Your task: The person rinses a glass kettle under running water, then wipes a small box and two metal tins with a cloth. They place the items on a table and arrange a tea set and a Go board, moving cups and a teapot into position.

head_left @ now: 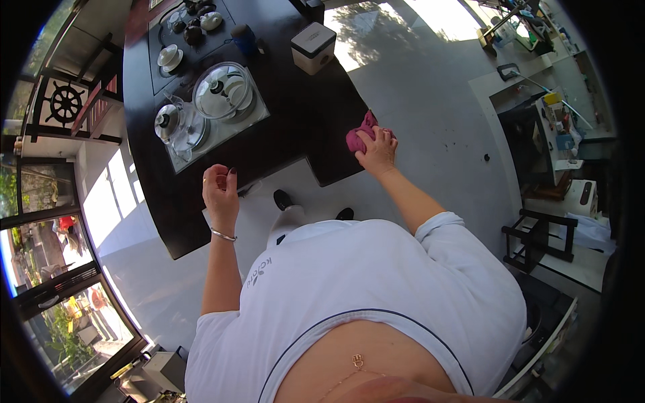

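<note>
My right hand [377,153] presses on a bunched crimson cloth [357,141] at the right edge of a dark wooden table [302,121]. The cloth's far end sticks up past my fingers. Loosely curled, my left hand [219,194] hovers by the table's near edge with nothing visible in it. Beyond that hand lies a pale tray [257,113]. On it stand a glass teapot [189,128] with a metal-topped lid and a round dish under a clear domed cover [221,90]. White cups [239,93] show through the cover.
A lidded tin box [313,50] stands at the table's far right, with a dark blue cylinder [244,39] left of it. Farther back sit a white lidded bowl [170,58] and several small teapots [194,34]. A black stool [539,239] is on the right, a dark-framed chair [95,108] on the left.
</note>
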### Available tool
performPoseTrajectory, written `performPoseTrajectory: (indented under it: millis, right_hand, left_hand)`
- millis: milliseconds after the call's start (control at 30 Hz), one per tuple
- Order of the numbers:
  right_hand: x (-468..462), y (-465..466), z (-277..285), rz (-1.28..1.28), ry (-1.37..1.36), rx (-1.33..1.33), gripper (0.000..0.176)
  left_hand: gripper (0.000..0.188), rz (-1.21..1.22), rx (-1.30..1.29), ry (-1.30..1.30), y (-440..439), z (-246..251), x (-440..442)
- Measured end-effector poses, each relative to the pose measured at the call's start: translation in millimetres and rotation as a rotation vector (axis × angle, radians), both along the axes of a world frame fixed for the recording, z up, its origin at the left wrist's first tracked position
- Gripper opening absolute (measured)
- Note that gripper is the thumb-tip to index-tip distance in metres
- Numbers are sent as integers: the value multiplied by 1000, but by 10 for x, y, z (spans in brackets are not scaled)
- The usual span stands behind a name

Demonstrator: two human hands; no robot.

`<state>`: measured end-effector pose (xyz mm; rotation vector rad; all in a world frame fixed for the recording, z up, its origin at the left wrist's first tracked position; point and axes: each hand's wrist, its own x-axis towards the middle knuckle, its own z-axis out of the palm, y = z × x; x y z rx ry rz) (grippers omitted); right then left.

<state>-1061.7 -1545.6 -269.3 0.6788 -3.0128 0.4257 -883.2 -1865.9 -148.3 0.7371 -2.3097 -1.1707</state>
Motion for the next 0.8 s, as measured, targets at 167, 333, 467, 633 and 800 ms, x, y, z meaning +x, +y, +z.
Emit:
performPoseTrajectory:
  millis: [167, 333, 467, 633, 800]
  right_hand:
    - [-90, -152, -27, -46, -26, 60, 56]
    - [152, 17, -48, 124, -64, -61, 59]
    - [209, -140, -25, 155, -27, -13, 56]
    - [-62, -1097, -29, 419, -74, -142, 49]
    - [-792, -2129, -155, 557, -51, -128, 41]
  left_hand:
    - [45, -371, -378, 65, 297, 11, -1140]
    - [104, -366, -442, -24, 371, -396, -2580]
    - [115, -398, -391, 19, 321, -682, -3331]
    - [99, -386, -173, 55, 222, -687, -3635]
    - [93, -335, -54, 210, -232, -58, -3626]
